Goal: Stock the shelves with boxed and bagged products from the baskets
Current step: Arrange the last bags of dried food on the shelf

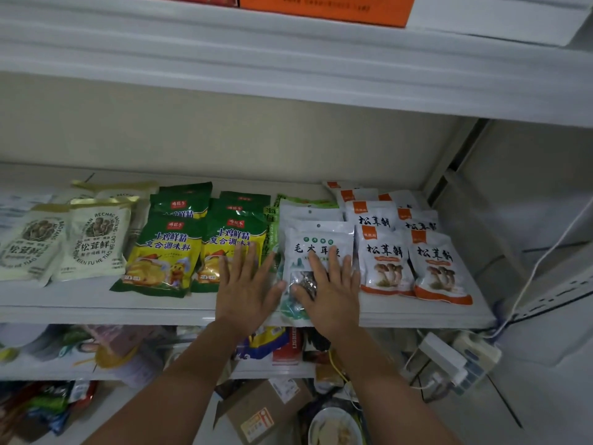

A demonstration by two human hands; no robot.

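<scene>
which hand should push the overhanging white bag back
Probably the right hand: it lies flat on the white bag, which overhangs the shelf; the left hand rests on the green bag.

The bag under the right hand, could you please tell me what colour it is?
The bag is white with green print; head view.

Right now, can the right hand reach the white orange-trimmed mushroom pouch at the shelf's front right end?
Probably yes. The right hand lies flat on the white windowed pouch nearby, and nothing blocks the white orange-trimmed mushroom pouch.
</scene>
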